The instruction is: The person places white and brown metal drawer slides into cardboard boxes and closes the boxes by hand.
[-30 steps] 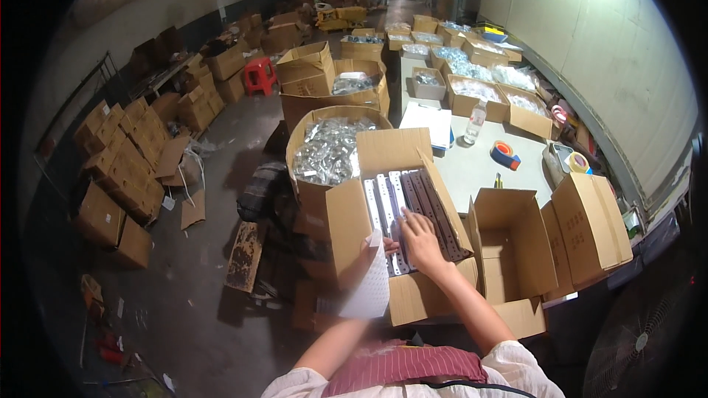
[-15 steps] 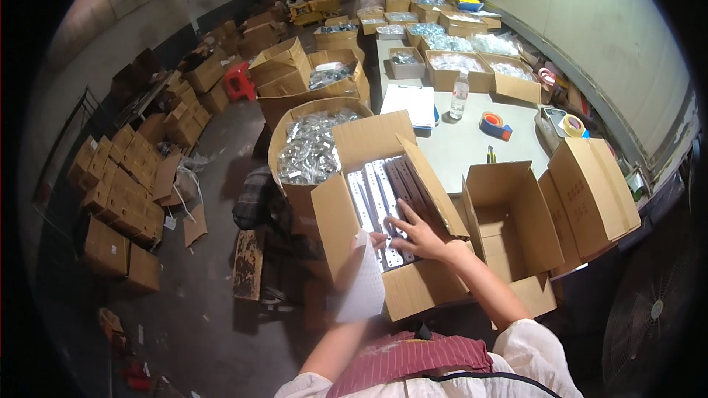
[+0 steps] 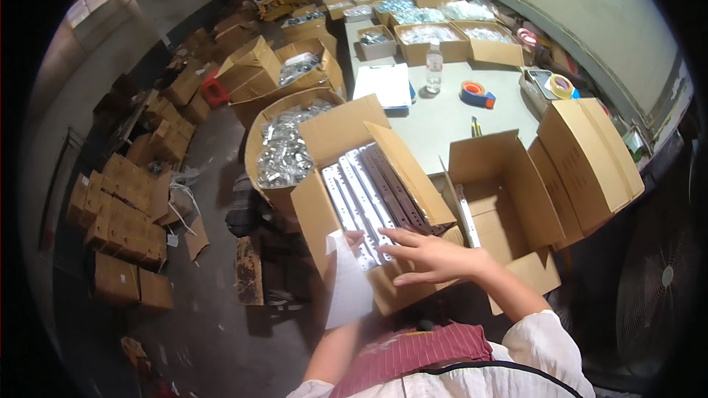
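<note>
An open cardboard box in front of me holds a row of long perforated metal rails, white ones on the left and dark brown ones on the right. My right hand hovers over the near ends of the white rails, fingers spread, with nothing gripped. A white sheet of paper hangs from my left hand at the box's near left corner. The sheet hides most of that hand; only fingertips show at its upper edge.
Right of the box stands another open carton, a pale strip along its left side. A tall carton is beyond. On the table are a bottle, tape dispenser and cutter. A bin of bagged parts sits left.
My right hand has drawn back toward me from the middle of the rails to their near ends. My left hand still holds the paper. The whole view has shifted.
</note>
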